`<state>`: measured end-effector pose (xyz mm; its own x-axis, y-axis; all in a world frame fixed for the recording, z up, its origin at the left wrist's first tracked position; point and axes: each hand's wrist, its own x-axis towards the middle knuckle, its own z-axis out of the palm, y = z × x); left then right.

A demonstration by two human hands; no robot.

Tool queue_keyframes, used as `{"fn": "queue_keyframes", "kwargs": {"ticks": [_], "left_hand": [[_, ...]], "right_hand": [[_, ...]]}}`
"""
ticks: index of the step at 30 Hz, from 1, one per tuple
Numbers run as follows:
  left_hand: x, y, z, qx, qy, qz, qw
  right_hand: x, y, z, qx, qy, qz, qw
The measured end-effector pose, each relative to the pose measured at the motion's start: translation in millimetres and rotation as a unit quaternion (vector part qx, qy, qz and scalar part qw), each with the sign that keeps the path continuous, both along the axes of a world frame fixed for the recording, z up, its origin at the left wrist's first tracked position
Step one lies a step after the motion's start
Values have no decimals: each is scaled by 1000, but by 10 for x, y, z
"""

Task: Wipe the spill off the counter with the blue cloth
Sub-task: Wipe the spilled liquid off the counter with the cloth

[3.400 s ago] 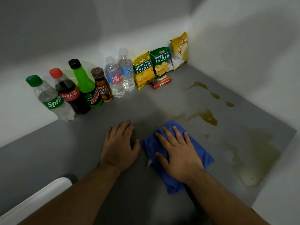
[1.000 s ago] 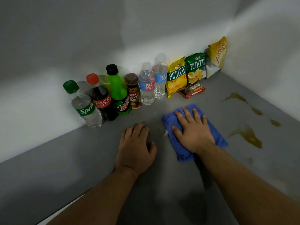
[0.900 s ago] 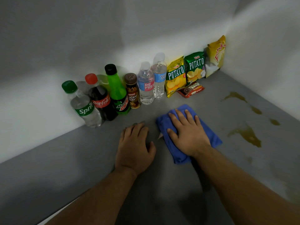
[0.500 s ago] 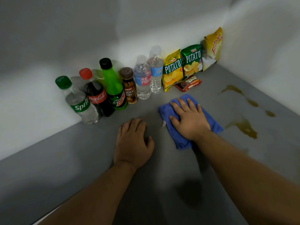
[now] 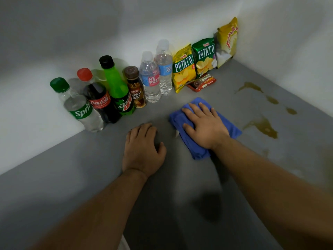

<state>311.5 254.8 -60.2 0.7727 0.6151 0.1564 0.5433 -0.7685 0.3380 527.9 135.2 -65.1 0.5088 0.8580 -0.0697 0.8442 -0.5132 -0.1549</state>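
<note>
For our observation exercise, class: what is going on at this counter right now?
A person presses the blue cloth flat onto the grey counter with the right hand, while the left hand rests on the counter beside it. Brown spill puddles lie right of the cloth, not yet wiped. Bottles and snack bags line the wall.

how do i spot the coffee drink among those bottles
Look along the white back wall, where a row of bottles stands on the grey counter. The small brown coffee bottle is fourth from the left, between the bright-green bottle with a black cap and a clear water bottle. It alone has a brown cap and a LUCKY DAY label.
</note>
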Motion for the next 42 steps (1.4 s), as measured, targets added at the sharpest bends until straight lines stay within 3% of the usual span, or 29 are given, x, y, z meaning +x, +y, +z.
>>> {"fn": "queue_keyframes", "kwargs": {"ticks": [5, 14, 21, 29, 37, 42], "left_hand": [[0, -9, 14, -9, -9, 4, 1000], [-6, -115, 75, -3, -5, -3, 1000], [0, -583, 152, -11, -4, -81, 997], [-8, -1417, 78, -57, -14, -110, 992], [-14, -1523, 47, -16, 1, -110, 994], [-15, -1547, 48, 2, 2, -112, 994]], "right_hand": [[-320, -48, -1, 21, 0, -16, 1000], [-1066, -949, -18, 64, 36, 10, 997], [-866, -1891, -21, 38, 29, -5, 999], [-831, -1923, 12, 39, 26, -109, 993], [-1123, -2803, -41, 50, 39, -110, 992], [-880, -2660, -5, 26, 22, -158, 987]]}}
